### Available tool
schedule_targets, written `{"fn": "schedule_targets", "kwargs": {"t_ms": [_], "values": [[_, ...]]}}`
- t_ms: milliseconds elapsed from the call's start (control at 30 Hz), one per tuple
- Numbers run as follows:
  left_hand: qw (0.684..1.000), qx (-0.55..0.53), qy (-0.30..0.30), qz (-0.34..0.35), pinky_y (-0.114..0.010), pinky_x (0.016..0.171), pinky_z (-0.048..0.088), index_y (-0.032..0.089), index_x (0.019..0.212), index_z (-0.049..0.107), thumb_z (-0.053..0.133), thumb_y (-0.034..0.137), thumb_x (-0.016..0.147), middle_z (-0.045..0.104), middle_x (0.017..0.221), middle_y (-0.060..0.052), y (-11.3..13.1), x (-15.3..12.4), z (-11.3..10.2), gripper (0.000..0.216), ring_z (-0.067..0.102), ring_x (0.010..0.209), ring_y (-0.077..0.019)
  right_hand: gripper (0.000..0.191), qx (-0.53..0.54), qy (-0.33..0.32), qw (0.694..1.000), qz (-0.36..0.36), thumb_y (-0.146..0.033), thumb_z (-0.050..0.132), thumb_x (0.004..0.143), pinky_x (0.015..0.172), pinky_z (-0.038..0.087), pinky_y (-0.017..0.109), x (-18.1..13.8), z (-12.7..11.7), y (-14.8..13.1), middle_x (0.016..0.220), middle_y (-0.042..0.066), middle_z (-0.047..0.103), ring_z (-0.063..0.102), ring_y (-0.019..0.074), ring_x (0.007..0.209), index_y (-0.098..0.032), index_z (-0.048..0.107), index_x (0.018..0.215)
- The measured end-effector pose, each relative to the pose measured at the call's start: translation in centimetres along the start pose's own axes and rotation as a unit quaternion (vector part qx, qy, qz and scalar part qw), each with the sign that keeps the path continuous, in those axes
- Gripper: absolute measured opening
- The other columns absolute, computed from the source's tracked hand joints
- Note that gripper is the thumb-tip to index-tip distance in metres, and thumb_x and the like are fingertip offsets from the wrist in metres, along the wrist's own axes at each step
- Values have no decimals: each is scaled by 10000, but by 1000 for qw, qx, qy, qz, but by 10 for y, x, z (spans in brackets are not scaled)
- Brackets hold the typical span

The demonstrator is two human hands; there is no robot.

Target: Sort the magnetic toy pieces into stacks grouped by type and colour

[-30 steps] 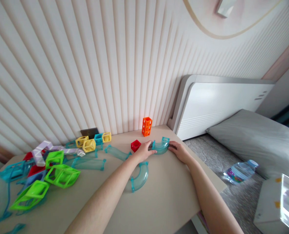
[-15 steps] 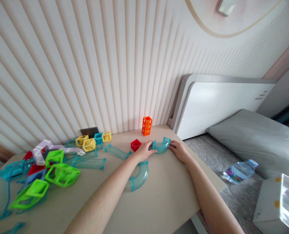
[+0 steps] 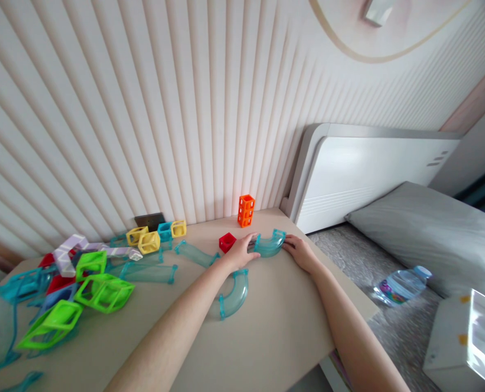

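Observation:
A curved clear teal track piece (image 3: 269,244) lies on the beige table (image 3: 275,321) near its far right corner. My left hand (image 3: 240,252) grips its left end with fingers curled. At the track's right end my right hand (image 3: 302,251) touches it with fingers bent. A small red cube (image 3: 227,242) sits just left of my left hand. Behind both hands an orange open-frame tower (image 3: 246,210) stands against the wall. A second curved teal track (image 3: 234,294) lies under my left forearm.
Green frames (image 3: 103,292), yellow cubes (image 3: 149,242), more teal tracks (image 3: 148,273) and a white-purple ramp (image 3: 68,253) are scattered on the left half of the table. To the right are a bed with a grey pillow (image 3: 430,239), a water bottle (image 3: 401,286) and a white box (image 3: 463,337).
Almost nothing has moved; both hands stay at the ends of the curved track, which has shifted only very slightly.

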State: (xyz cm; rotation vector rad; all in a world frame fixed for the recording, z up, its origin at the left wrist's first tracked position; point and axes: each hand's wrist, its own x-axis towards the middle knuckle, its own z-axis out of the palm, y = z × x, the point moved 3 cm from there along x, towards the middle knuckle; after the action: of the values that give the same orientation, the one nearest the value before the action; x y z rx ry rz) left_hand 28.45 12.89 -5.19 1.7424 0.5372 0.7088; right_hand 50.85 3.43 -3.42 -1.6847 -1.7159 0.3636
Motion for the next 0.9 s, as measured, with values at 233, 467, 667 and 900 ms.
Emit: {"fn": "schedule_targets", "kwargs": {"t_ms": [233, 467, 667, 900], "values": [[1000, -8, -12, 5, -461, 1050, 491, 204, 1255, 599, 791, 81, 694, 681, 1265, -120, 7, -2, 0, 606, 660, 1154, -273, 269, 7, -3, 1000, -12, -404, 549, 924, 973, 478, 448, 0, 1, 3, 1163, 68, 710, 646, 297, 1053, -272, 776, 981], [1000, -19, -21, 10, -458, 1031, 506, 203, 1238, 607, 781, 121, 726, 705, 1221, -112, 9, -1, 1, 547, 671, 1134, -278, 277, -1, 2, 1000, -14, -392, 522, 938, 969, 479, 447, 0, 2, 5, 1166, 67, 706, 639, 298, 1060, -280, 766, 1006], [1000, -20, -24, 2, -458, 1044, 492, 195, 1262, 597, 784, 110, 721, 675, 1272, -129, 3, 1, 1, 579, 657, 1158, -278, 276, -15, 0, 1000, -11, -368, 510, 941, 957, 482, 435, 0, 2, 5, 1145, 71, 708, 642, 294, 1053, -273, 761, 1003], [999, 10, -17, -27, -441, 1095, 444, 146, 1365, 508, 770, 39, 691, 524, 1439, -200, 1, 1, 4, 731, 552, 1294, -294, 273, -39, -1, 999, 3, -337, 510, 927, 969, 479, 432, -1, 2, 0, 1169, 71, 705, 647, 295, 1067, -264, 764, 994]]}}
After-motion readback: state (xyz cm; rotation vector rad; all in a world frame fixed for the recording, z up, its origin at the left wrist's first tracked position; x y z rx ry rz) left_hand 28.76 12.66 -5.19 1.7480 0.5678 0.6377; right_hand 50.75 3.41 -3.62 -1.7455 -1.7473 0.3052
